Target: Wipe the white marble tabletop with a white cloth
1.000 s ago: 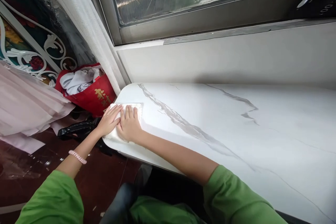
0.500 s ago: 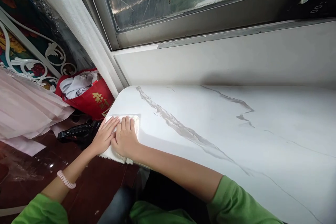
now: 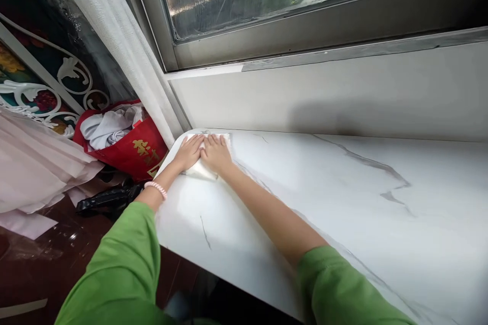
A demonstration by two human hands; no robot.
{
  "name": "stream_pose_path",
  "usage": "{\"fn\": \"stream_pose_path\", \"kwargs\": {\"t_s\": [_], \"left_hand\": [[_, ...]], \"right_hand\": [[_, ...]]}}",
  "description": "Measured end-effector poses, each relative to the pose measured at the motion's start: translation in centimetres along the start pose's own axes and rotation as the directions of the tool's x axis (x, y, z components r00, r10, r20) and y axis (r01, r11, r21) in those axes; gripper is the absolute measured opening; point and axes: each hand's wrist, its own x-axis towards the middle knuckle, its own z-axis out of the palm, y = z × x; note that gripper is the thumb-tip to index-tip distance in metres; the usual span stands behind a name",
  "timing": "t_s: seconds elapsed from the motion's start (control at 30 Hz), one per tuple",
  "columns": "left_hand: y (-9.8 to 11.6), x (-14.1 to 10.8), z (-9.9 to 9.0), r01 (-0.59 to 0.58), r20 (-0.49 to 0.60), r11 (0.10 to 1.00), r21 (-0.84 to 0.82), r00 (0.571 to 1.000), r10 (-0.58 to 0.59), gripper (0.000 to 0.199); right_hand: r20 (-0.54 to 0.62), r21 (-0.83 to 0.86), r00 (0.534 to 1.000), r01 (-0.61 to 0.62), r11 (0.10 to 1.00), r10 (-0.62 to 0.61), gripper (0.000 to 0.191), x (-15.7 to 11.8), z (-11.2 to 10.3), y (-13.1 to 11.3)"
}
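Observation:
A cream-white cloth (image 3: 206, 168) lies on the white, grey-veined tabletop (image 3: 183, 213), close to its far left corner. My left hand (image 3: 188, 153) rests flat on the cloth's left part, fingers stretched out. Beside it, touching at the thumbs, my right hand (image 3: 216, 154) presses flat on the cloth with its fingers extended. Neither hand is wrapped round the cloth. Much of the cloth is hidden under the hands. A pink coiled band (image 3: 156, 189) circles my left wrist.
A wall and a metal-framed window (image 3: 305, 35) border the table's far side. Left of the table stand a white curtain (image 3: 114, 40), a red bag (image 3: 133, 150) of white fabric, a black bag (image 3: 109, 200) and pale pink cloth (image 3: 46, 162).
Both hands have slid the cloth away from the table's near left edge to its far left corner. My arms reach further forward, and the view has shifted slightly.

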Motion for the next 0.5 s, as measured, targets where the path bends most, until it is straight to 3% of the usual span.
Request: {"fn": "stream_pose_path", "kwargs": {"t_s": [0.13,0.23,0.37,0.5], "left_hand": [[0.6,5.2,0.7,-0.051,-0.025,0.999,-0.018,0.998,0.051,0.051],[0.7,7.2,0.9,-0.094,-0.032,0.995,-0.029,0.995,0.093,0.050],[0.8,7.5,0.8,-0.108,-0.033,0.993,-0.037,0.994,0.107,0.050],[1.6,6.1,0.6,-0.091,-0.022,0.995,-0.033,0.996,0.090,0.050]], "right_hand": [[-0.040,-0.026,0.998,-0.053,0.998,0.052,0.053,2.4,-0.1,3.7],[-0.090,-0.042,0.992,-0.094,0.995,0.090,0.051,3.1,-0.3,5.0],[-0.133,-0.030,0.986,-0.107,0.994,0.102,0.049,2.9,-0.3,5.1],[-0.120,-0.012,0.988,-0.104,0.995,0.101,0.049,1.8,-0.6,4.8]]}}
